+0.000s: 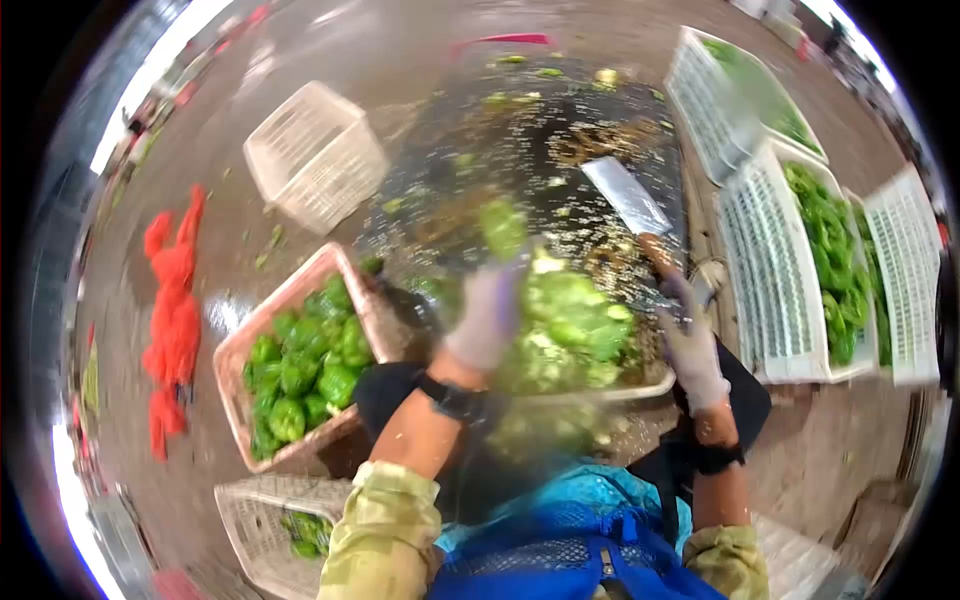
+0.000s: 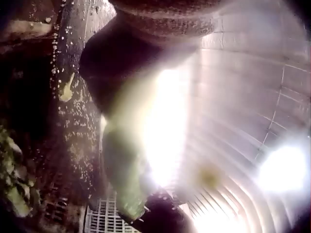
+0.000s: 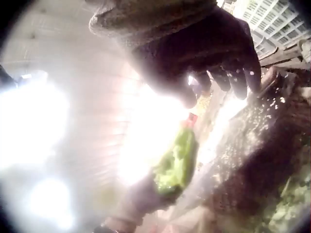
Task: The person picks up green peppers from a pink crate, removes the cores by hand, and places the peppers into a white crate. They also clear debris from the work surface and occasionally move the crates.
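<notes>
My gloved left hand (image 1: 485, 315) grips a green bell pepper (image 1: 503, 228), blurred in the head view, above the dark board (image 1: 480, 130). In the right wrist view this pepper (image 3: 177, 165) shows a pale cut inside. On the board lies a cleaver with a broad steel blade (image 1: 625, 195), its wooden handle (image 1: 655, 255) pointing toward me. My gloved right hand (image 1: 690, 345) is by the handle's end, fingers loosely extended with nothing in them. Between the hands sits a heap of cut green peppers (image 1: 575, 320). Glare washes out much of both wrist views.
A pink crate (image 1: 228, 385) of whole green peppers (image 1: 300, 365) stands on the left, with a white crate (image 1: 315, 155) beyond it. More white crates (image 1: 755, 270) with peppers line the right. Pale seeds litter the board. Red netting (image 1: 172, 310) lies on the floor.
</notes>
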Motion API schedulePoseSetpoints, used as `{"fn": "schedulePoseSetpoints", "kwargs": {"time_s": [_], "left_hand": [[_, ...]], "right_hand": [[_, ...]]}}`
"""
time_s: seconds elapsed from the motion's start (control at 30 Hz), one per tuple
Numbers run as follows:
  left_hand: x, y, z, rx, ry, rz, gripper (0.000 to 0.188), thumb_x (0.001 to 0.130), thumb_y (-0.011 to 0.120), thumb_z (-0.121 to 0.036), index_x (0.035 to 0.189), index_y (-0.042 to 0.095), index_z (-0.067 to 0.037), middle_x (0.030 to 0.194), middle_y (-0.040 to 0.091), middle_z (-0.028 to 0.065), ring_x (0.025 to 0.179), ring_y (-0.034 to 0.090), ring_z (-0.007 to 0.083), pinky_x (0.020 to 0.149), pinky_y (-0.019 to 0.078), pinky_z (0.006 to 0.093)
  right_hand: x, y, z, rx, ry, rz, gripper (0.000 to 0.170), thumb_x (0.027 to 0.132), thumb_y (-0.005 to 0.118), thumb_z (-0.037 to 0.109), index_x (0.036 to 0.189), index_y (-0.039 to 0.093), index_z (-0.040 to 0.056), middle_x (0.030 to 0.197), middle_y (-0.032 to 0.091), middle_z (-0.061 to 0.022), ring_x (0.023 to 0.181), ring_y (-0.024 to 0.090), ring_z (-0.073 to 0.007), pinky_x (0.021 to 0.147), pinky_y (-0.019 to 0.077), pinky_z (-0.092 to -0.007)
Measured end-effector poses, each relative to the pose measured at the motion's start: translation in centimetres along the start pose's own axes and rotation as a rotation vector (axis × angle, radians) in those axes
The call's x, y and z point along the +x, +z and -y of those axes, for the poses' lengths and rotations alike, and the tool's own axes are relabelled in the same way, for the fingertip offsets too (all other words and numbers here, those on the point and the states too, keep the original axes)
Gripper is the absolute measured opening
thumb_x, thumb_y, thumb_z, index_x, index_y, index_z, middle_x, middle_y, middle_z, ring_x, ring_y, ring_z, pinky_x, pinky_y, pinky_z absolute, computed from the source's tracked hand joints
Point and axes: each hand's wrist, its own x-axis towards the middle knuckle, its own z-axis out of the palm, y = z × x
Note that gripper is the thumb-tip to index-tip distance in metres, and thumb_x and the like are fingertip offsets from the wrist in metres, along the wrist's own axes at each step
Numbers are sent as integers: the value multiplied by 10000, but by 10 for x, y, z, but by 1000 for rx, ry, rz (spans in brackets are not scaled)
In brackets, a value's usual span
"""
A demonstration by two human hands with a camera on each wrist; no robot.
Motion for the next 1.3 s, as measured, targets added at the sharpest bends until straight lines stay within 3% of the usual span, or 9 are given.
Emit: {"fn": "schedulePoseSetpoints", "kwargs": {"time_s": [0.1,0.23,0.33,0.7,0.73,0.83,1.0,1.17,1.3], "left_hand": [[5,-13,-9,-584,33,-103,328,908,471,-22,1235,505,-35,995,630,59,853,639,141,631,543,239],[12,-10,-14,-1037,40,-140,338,913,492,-109,1246,499,-54,1014,616,88,823,644,178,620,553,272],[6,-26,-21,-948,-35,-66,438,842,513,35,1260,505,-93,1112,627,88,972,632,206,783,549,293],[7,-18,-11,-1209,-165,218,665,723,634,107,1333,420,-52,1196,584,96,1050,599,198,901,511,314],[8,-18,-12,-1383,-200,280,694,708,653,103,1339,404,-42,1189,582,94,1065,589,200,922,498,319],[-4,-13,-16,-535,131,30,723,619,668,148,1286,470,-48,1220,565,118,1139,545,252,981,444,328],[5,-6,-9,-832,61,28,542,737,548,108,1254,517,-53,1143,598,113,1027,586,224,850,486,296],[11,3,-16,-1454,-508,258,380,883,477,-69,1256,501,-2,1043,615,90,803,601,121,592,484,219],[8,-1,-14,-705,131,93,531,745,529,95,1259,505,-35,1122,603,128,882,635,205,652,528,232]], "right_hand": [[1,12,24,466,198,130,564,888,600,71,1397,357,100,1263,464,-38,940,516,-80,703,418,-207],[19,34,14,340,369,292,698,820,696,122,1407,322,68,1329,441,-91,1100,528,-171,855,450,-270],[21,61,16,-403,-372,86,771,714,687,-8,1397,350,115,1327,445,-192,1168,499,-337,959,439,-379],[32,66,31,-598,-590,182,374,729,623,-42,1080,557,69,1072,587,-146,858,618,-349,698,515,-387],[31,69,35,-597,-542,148,232,769,622,-4,991,582,53,952,619,-147,805,629,-333,655,503,-375],[35,72,27,-525,-230,125,165,817,609,38,980,586,44,861,632,-158,767,638,-302,632,492,-350],[35,56,-8,-101,137,45,353,812,630,35,1151,530,38,1106,582,-148,923,616,-197,732,520,-328],[31,76,53,-722,-552,131,502,723,674,1,1187,549,143,1104,570,-158,968,593,-310,762,516,-344],[45,75,21,-329,-348,95,223,836,593,49,1056,593,84,924,640,-112,749,639,-250,662,515,-313]]}}
